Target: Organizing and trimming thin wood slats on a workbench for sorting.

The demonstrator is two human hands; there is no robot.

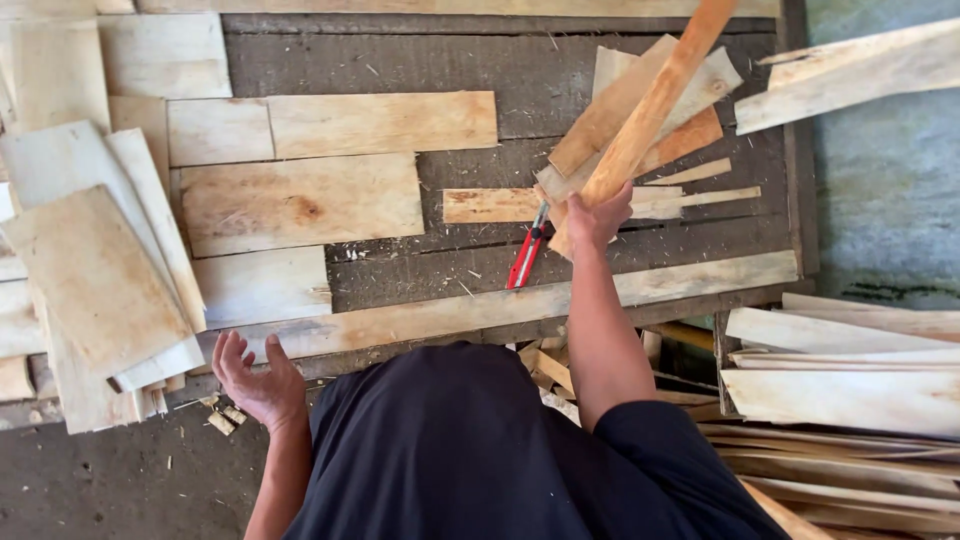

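Two bare hands work over a dark, weathered plank work surface [600,70] strewn with pale flat wood offcuts [300,200]. Right hand [597,218] is closed around the lower end of a long reddish-brown wooden slat [655,105], held tilted above a loose slat pile. Left hand [255,378] is spread open, holding nothing, at the near edge. Red utility knife [526,255] lies just beside the right hand. Grey concrete floor [885,170] borders the right side.

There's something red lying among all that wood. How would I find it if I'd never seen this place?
Start at the dark wooden worktable covered in pale boards. Near its front edge, just left of the person's right hand gripping a long wooden strip, lies a slim red utility knife. It is the only brightly coloured thing among bare wood.
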